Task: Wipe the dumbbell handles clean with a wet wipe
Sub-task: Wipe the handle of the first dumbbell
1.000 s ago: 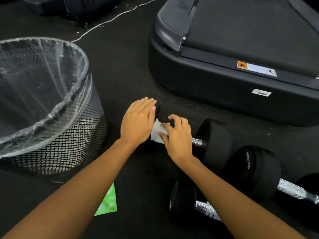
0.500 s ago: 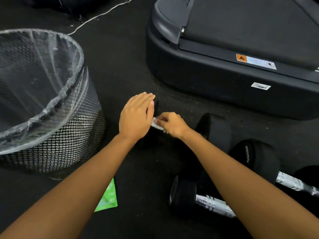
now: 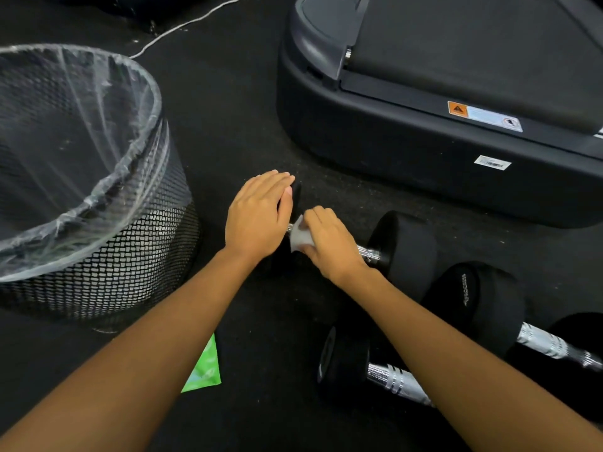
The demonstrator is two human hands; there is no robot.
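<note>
Dumbbell handle (image 3: 367,252) mid-wipe on the gym floor (image 3: 228,125).
Right hand (image 3: 329,243) pinching wet wipe (image 3: 297,238) round it, left hand (image 3: 257,220) flat, fingers (image 3: 274,179) straight, on the end weight (image 3: 297,194); liable to roll toward the neighbouring dumbbell (image 3: 483,301) if steadied too lightly.

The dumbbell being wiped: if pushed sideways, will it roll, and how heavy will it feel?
The dumbbell probably rolls: its heads look round, and the left hand lies flat on one, seemingly steadying it. Likely heavy for its size, given thick heads on a metal handle. The right hand holds the wipe there, so the bar may be slick.
</note>
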